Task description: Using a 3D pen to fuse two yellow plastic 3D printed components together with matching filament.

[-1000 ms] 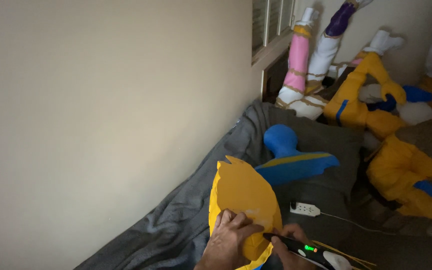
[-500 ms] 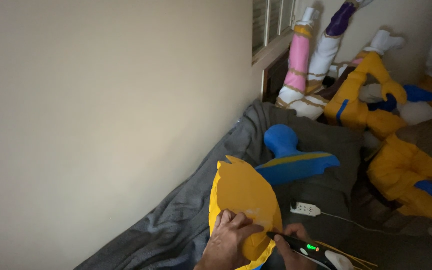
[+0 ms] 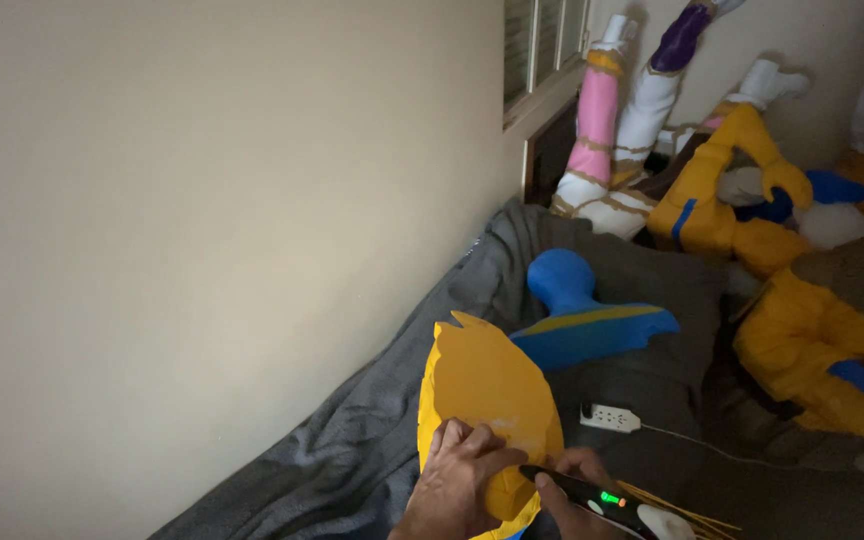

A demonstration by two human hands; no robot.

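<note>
The left hand point(image 3: 462, 475) lies flat with fingers spread on the yellow jagged-edged foam shell piece point(image 3: 487, 400), which rests on the grey blanket point(image 3: 352, 450) beside the wall. The right hand point(image 3: 572, 485) pinches a black glue gun with a green light point(image 3: 587, 493), its tip now touching the shell's lower edge, slightly closer than a moment ago. The blue foam bust point(image 3: 582, 315) lies just behind.

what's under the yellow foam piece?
The yellow piece rests on a grey blanket, overlapping the near end of a blue foam piece. The left hand presses on it. What lies directly beneath the yellow piece is covered.
</note>
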